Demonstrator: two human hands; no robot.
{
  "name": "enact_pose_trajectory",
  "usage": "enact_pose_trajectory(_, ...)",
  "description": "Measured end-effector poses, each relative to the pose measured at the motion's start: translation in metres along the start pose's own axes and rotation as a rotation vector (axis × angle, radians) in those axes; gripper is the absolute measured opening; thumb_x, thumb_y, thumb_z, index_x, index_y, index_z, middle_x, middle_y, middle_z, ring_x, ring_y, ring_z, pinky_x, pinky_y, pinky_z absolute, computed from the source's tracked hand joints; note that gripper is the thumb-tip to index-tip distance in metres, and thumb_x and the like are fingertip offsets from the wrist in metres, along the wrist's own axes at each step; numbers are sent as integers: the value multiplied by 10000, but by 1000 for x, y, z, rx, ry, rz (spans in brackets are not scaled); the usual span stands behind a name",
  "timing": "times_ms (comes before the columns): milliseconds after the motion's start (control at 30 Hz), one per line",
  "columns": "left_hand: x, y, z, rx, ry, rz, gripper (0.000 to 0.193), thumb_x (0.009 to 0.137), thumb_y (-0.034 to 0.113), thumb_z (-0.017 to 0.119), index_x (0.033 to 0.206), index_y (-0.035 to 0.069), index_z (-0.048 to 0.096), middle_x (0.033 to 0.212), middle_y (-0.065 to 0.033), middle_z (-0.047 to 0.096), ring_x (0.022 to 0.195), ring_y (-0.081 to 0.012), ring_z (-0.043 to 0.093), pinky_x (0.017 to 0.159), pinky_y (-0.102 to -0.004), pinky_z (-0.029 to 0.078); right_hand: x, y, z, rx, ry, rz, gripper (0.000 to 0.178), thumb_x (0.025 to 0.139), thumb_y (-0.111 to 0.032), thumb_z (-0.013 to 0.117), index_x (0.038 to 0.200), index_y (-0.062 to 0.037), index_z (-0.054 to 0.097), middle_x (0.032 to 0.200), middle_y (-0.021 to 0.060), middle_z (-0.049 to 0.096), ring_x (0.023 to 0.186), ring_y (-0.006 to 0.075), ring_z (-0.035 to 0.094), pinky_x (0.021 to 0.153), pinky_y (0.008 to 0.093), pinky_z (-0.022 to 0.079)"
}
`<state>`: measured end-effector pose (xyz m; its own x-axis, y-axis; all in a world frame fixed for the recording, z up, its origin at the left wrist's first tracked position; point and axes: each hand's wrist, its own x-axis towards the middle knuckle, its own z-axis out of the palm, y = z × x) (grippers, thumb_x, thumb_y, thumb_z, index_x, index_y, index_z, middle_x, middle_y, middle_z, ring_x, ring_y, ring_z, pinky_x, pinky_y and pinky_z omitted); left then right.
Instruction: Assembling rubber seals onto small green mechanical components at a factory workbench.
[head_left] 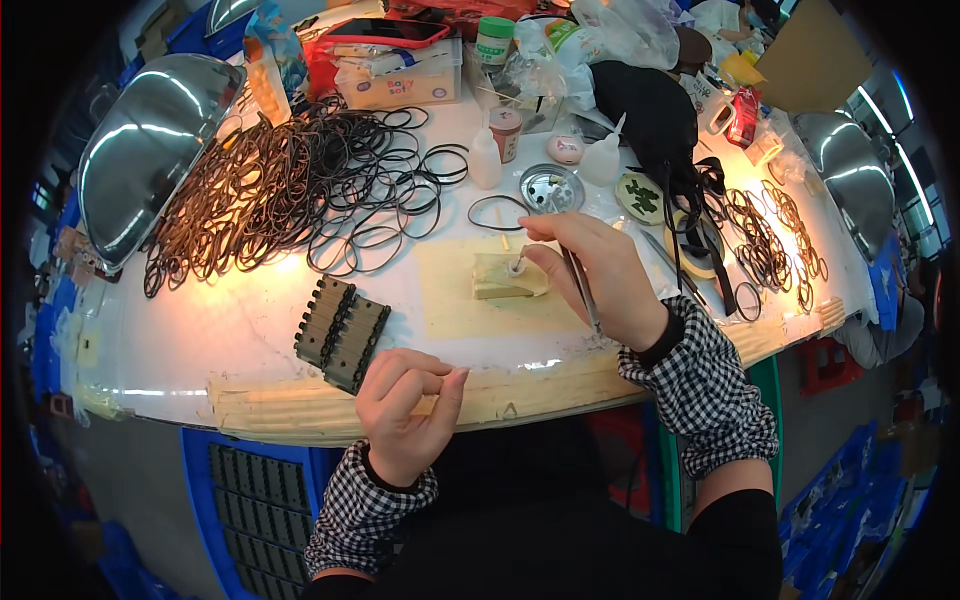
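My right hand [598, 278] is over the table's front right. A pair of slim metal tweezers [582, 290] is tucked in it, pointing down toward the table edge. Thumb and forefinger reach out beside a small tape-wrapped block [503, 278], which has a round white spot on top. This block lies on a yellowish sheet [445, 305]. At the front edge my left hand [405, 415] is closed, fingers curled and thumb close to the forefinger; anything between the tips is too small to make out. Just beyond it lie dark green ridged strips [343, 330], side by side.
A heap of black rubber rings [300, 185] covers the left. Metal lamp shades [155, 150] [850, 175] flank the table. Squeeze bottles [485, 160], a round metal dish [551, 188] and a black bag [650, 110] stand behind. A blue crate [200, 490] sits below left.
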<state>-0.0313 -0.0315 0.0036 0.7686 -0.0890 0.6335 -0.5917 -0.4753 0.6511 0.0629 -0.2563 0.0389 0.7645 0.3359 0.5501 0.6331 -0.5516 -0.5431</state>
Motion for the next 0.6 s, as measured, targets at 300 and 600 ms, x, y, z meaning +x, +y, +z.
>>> enact_pose_trajectory(300, -3, -16, -2, 70, 62, 95, 241, 728, -9, 759, 640, 40, 539, 710, -70, 631, 637, -224, 574, 582, -314, 442, 18, 85, -64, -264, 281, 140, 199, 906, -152, 655, 1047, -12, 647, 780, 103, 665, 703, 192, 638, 638, 282, 488)
enact_pose_trajectory(600, -6, -16, -4, 79, 77, 59, 231, 736, -26, 740, 646, 31, 535, 709, -78, 625, 648, -234, 572, 603, -316, 446, 70, 59, -9, -285, 78, -96, 271, 860, -293, 705, 931, -36, 654, 739, 105, 649, 648, 244, 624, 606, 341, 488)
